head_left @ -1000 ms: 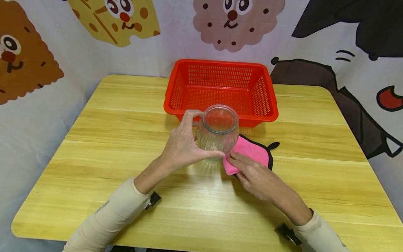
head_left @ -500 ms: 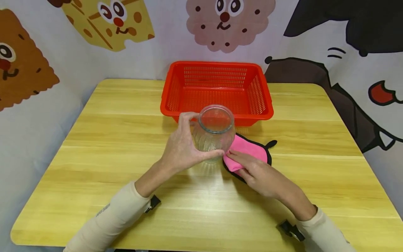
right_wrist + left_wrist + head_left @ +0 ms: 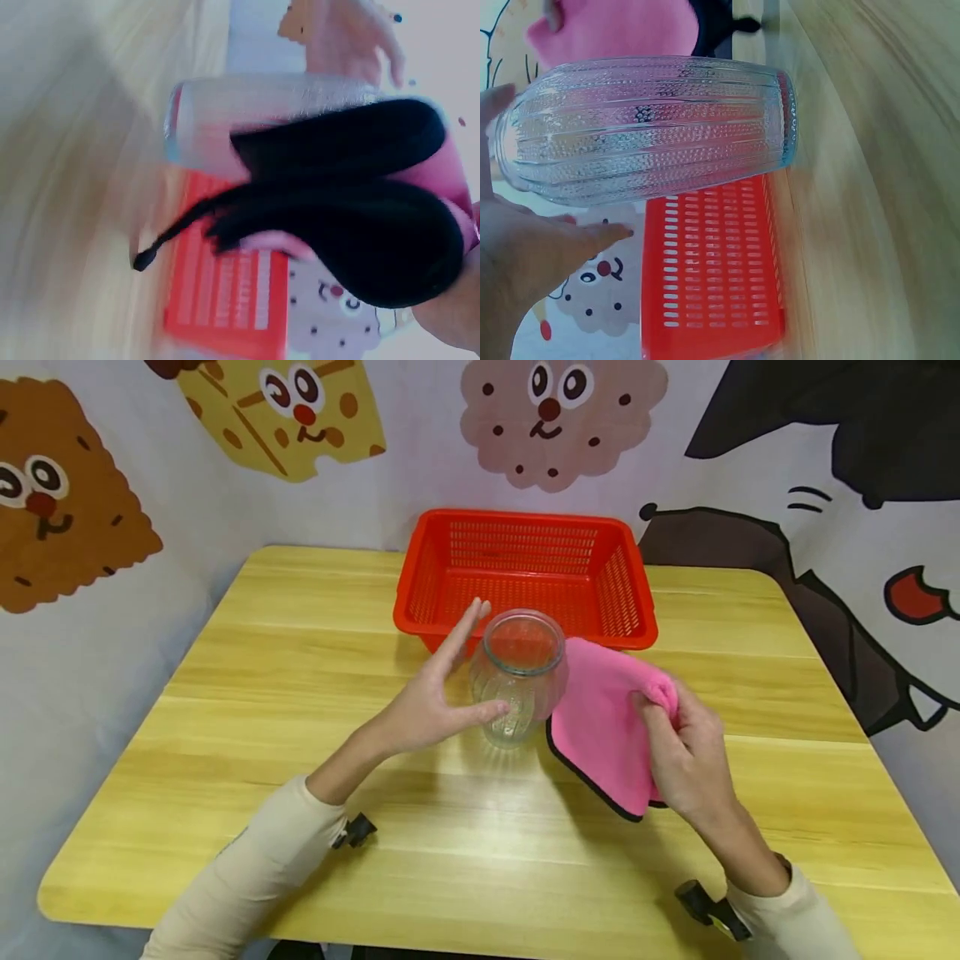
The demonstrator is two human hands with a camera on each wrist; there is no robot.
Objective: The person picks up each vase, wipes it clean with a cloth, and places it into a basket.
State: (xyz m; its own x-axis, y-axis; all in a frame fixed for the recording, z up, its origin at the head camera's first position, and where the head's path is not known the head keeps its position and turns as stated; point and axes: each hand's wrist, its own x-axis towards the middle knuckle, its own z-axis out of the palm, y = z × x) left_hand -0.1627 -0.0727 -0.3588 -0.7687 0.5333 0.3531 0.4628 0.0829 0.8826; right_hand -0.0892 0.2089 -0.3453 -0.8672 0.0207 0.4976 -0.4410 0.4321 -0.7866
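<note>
A clear ribbed glass jar (image 3: 528, 693) stands upright on the wooden table, its round mouth facing up. My left hand (image 3: 423, 706) is at its left side, thumb and fingers spread and straight. In the left wrist view, the fingers lie close to the mouth end of the jar (image 3: 667, 127). My right hand (image 3: 693, 756) pinches a pink cloth (image 3: 600, 727) with black edging at its upper right corner. The cloth hangs right beside the jar, lifted off the table. From the right wrist, its black underside (image 3: 375, 247) shows folded, with a hanging loop in front of the jar.
A red plastic basket (image 3: 525, 518) with slotted walls stands behind the jar, near the table's back edge. The wooden table (image 3: 465, 877) stretches around both arms. A cartoon-printed cloth backdrop (image 3: 420, 443) rises behind and along the sides.
My right hand has lifted the pink cloth off the table and moved right and up with it. My left hand has loosened from the jar, its fingers now straighter. The jar stays in place.
</note>
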